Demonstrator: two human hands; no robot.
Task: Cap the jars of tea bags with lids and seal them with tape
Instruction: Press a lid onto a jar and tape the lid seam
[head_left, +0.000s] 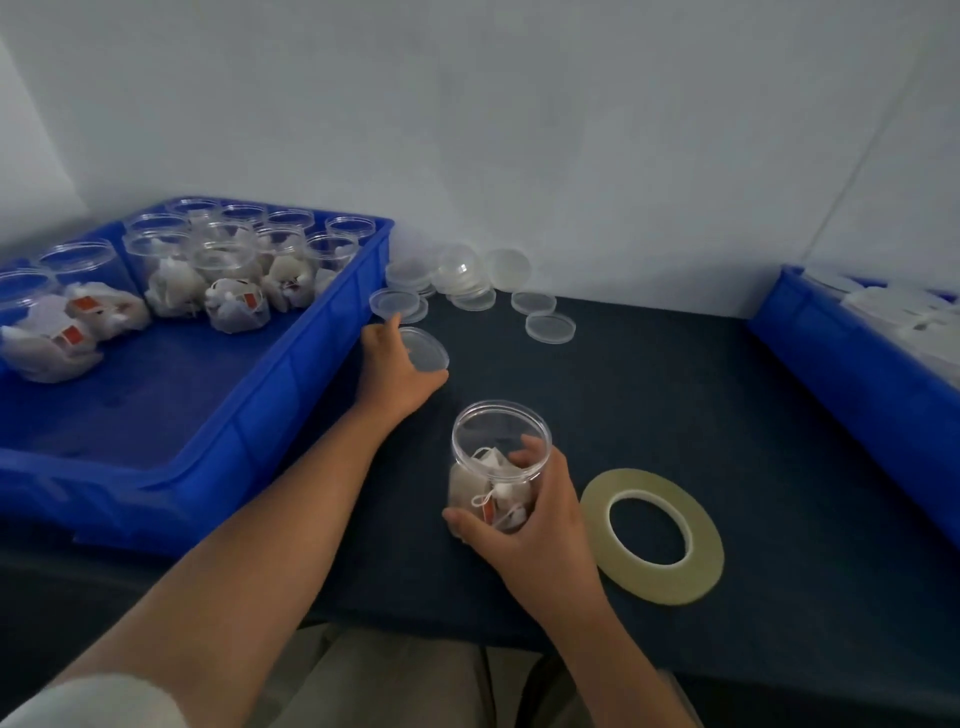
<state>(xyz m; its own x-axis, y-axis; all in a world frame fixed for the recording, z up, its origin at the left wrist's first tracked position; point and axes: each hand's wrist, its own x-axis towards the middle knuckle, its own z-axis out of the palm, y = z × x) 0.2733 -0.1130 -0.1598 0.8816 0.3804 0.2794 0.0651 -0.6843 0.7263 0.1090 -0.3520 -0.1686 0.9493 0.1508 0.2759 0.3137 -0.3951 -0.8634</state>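
An open clear jar (496, 441) with tea bags inside stands on the dark table, uncapped. My right hand (535, 514) wraps around its lower half from the right. My left hand (397, 371) is farther back beside the blue crate, fingers closed on a clear round lid (427, 349) held tilted just above the table. A flat roll of yellowish tape (652, 540) lies to the right of the jar, touching neither hand.
A blue crate (270, 384) at left holds several open jars of tea bags (234, 275). Loose clear lids (467, 283) are piled near the back wall. Another blue crate (852, 353) with white items sits at right.
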